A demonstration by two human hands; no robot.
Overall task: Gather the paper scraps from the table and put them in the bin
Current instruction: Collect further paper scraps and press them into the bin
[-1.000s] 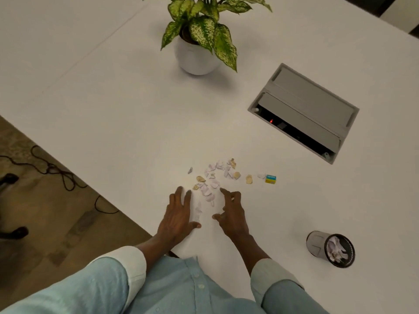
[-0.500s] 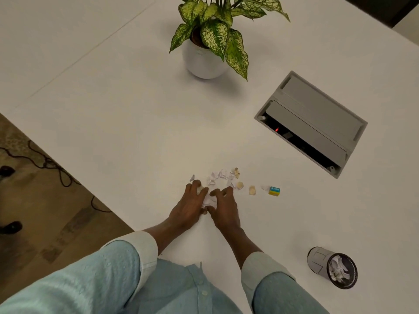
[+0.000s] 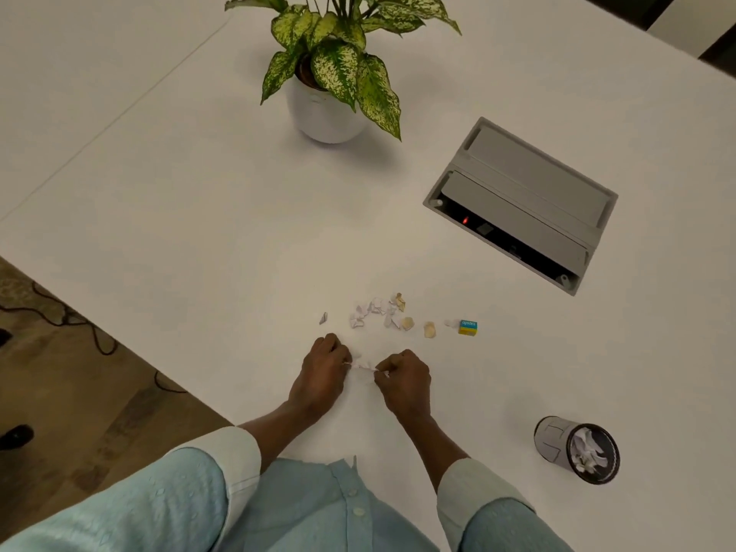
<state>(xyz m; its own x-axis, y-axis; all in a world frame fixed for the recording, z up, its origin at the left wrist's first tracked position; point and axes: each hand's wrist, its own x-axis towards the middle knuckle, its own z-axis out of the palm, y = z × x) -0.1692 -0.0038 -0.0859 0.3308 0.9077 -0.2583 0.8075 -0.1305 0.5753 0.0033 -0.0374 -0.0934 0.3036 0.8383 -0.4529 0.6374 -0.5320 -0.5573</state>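
Observation:
Several small white and tan paper scraps point(image 3: 378, 312) lie scattered on the white table point(image 3: 199, 217). A lone grey scrap point(image 3: 323, 318) rests to their left. Nearer the table's front edge, my left hand point(image 3: 320, 376) and my right hand point(image 3: 404, 382) are curled, each with fingers closed on scraps, and a few white scraps point(image 3: 362, 366) show between them. A small grey bin point(image 3: 551, 436) lies tilted at the right, its mouth showing crumpled paper inside.
A blue and yellow eraser-like block point(image 3: 467, 327) sits right of the scraps. A potted plant point(image 3: 328, 113) stands at the back. A grey cable box point(image 3: 521, 201) is set into the table at right. The table's edge runs diagonally at left, with floor and cables beyond.
Both hands reached forward to the near part of the pile, closed on scraps and pulled back toward me. Fewer scraps lie in the pile's near part.

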